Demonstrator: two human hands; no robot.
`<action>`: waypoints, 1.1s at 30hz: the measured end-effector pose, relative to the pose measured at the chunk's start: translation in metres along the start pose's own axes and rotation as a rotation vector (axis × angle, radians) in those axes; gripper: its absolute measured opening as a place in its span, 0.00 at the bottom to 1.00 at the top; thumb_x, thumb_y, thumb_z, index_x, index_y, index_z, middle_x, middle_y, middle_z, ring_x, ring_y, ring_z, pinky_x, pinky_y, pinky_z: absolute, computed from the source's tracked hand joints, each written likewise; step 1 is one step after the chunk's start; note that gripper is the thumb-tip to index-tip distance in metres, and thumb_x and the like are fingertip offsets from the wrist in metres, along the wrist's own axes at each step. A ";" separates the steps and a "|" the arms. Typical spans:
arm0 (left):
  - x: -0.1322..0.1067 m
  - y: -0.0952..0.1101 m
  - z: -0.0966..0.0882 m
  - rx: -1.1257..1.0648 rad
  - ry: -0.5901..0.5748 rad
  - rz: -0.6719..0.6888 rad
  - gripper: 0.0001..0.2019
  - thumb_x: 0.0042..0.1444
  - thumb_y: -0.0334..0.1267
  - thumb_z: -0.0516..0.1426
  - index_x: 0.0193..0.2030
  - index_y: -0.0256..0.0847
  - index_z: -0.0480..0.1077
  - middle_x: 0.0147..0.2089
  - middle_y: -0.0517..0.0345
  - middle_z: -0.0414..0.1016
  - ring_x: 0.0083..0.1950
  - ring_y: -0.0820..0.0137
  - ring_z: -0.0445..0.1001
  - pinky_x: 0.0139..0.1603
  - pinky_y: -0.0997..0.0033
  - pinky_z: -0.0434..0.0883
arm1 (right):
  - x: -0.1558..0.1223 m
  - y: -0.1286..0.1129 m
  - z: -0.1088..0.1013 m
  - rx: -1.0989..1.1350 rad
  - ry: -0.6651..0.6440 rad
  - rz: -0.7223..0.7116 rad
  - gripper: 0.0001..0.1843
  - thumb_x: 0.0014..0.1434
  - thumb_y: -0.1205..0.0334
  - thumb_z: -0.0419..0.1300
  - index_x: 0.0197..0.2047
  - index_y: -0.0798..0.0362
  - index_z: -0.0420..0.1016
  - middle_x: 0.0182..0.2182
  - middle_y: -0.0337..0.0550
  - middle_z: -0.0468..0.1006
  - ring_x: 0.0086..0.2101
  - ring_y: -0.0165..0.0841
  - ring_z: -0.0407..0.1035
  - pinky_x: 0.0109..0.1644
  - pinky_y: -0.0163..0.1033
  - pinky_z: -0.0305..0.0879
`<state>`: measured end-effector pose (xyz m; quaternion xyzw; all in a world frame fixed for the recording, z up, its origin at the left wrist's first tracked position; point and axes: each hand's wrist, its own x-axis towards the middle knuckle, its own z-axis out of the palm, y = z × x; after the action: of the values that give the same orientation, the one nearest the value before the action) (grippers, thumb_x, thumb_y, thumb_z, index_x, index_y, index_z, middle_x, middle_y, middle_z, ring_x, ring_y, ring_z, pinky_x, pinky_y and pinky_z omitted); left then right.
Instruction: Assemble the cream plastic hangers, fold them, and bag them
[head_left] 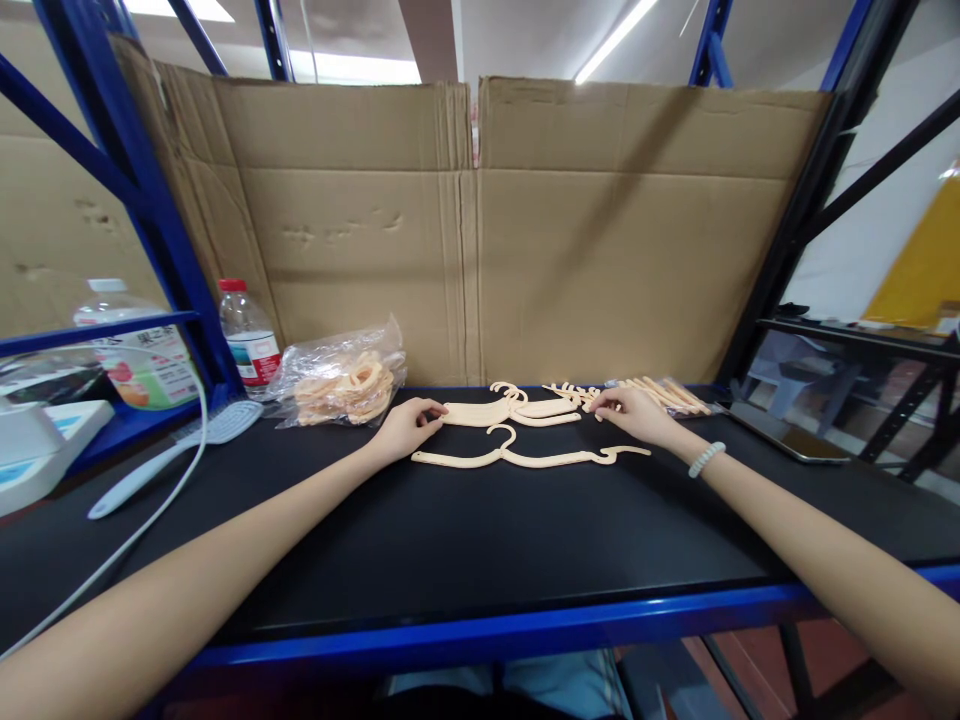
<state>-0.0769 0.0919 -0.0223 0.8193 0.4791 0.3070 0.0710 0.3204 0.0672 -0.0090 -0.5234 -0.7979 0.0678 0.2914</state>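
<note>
Several cream plastic hangers lie on the black shelf top (465, 540). One single hanger (525, 457) lies nearest me. Behind it sits a small stack of hangers (517, 409). My left hand (405, 427) rests at the left end of that stack, fingers curled, fingertips touching it. My right hand (630, 411), with a white bead bracelet at the wrist, reaches to the stack's right end, fingers pinched on hanger parts there. A loose pile of cream hanger pieces (671, 394) lies just beyond my right hand.
A clear plastic bag of cream rings (341, 380) sits at the back left beside a water bottle (247, 335). A pale brush (172, 450) and white cable (142, 520) lie left. A dark tablet (780, 432) lies right. Cardboard (480, 230) walls the back; blue rack posts (127, 170) flank the sides.
</note>
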 end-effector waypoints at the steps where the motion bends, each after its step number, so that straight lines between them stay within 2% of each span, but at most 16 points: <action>1: 0.000 0.000 0.000 0.006 -0.002 0.003 0.12 0.53 0.38 0.54 0.42 0.39 0.72 0.41 0.54 0.74 0.29 0.73 0.68 0.32 0.73 0.69 | 0.000 -0.001 0.000 0.001 0.000 -0.003 0.11 0.54 0.64 0.53 0.36 0.53 0.76 0.32 0.43 0.78 0.33 0.35 0.69 0.37 0.39 0.63; 17: 0.001 -0.002 0.002 0.023 -0.032 0.024 0.13 0.53 0.39 0.54 0.43 0.38 0.72 0.40 0.54 0.72 0.29 0.73 0.67 0.33 0.72 0.67 | 0.000 0.000 0.006 0.036 -0.024 -0.012 0.11 0.56 0.61 0.53 0.37 0.53 0.76 0.36 0.46 0.78 0.35 0.37 0.70 0.40 0.42 0.65; 22: 0.002 -0.006 0.004 0.010 -0.002 0.044 0.13 0.52 0.40 0.54 0.42 0.39 0.73 0.41 0.53 0.69 0.28 0.73 0.66 0.34 0.71 0.68 | 0.002 0.003 0.009 0.056 -0.027 -0.037 0.11 0.56 0.61 0.54 0.37 0.53 0.76 0.36 0.44 0.79 0.36 0.36 0.71 0.41 0.40 0.65; 30: 0.003 -0.006 0.005 -0.009 0.003 0.049 0.13 0.51 0.41 0.54 0.41 0.39 0.74 0.41 0.53 0.67 0.27 0.74 0.66 0.36 0.69 0.68 | 0.001 0.002 0.011 0.027 -0.052 -0.055 0.12 0.57 0.62 0.53 0.38 0.53 0.77 0.35 0.44 0.78 0.33 0.34 0.71 0.37 0.38 0.64; 33: 0.004 -0.005 0.004 -0.013 -0.012 0.045 0.13 0.51 0.41 0.55 0.41 0.39 0.73 0.41 0.53 0.67 0.27 0.74 0.65 0.36 0.69 0.68 | 0.003 0.004 0.004 0.013 -0.015 -0.067 0.11 0.56 0.63 0.54 0.37 0.53 0.77 0.35 0.44 0.79 0.34 0.34 0.71 0.38 0.37 0.64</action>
<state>-0.0769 0.0982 -0.0254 0.8312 0.4580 0.3066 0.0725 0.3201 0.0722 -0.0130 -0.4940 -0.8166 0.0669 0.2909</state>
